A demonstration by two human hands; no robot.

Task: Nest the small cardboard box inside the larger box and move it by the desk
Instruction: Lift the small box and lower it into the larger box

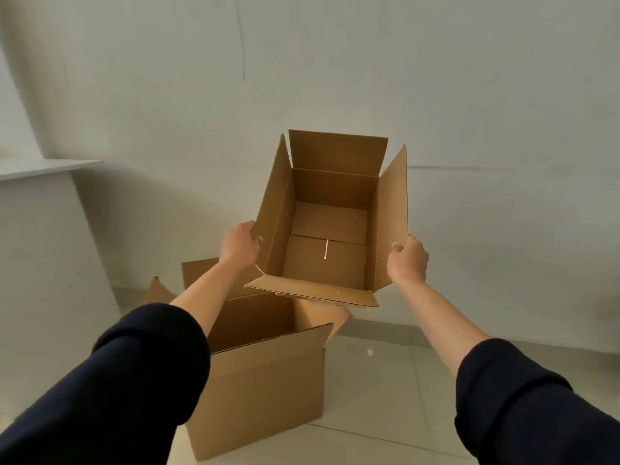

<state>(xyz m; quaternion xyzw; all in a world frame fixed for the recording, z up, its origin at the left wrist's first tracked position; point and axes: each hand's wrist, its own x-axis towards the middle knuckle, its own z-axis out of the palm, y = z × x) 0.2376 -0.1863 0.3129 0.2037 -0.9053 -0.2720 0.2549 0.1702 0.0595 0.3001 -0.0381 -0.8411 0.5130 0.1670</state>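
Observation:
I hold the small cardboard box [327, 229] in the air, open side toward me, its four flaps spread and its inside empty. My left hand [240, 248] grips its left wall and my right hand [407, 258] grips its right wall. Below it, on the tiled floor, stands the larger cardboard box [265, 380], upright with its flaps open. The small box hangs above and slightly beyond the larger box's far right corner. My left forearm crosses in front of the larger box's opening and hides part of it.
A white desk top [47, 167] juts from the left wall at mid height, with its white side panel [40, 263] beneath. A plain white wall fills the background. Pale floor tiles [385, 397] stretch to the right of the larger box.

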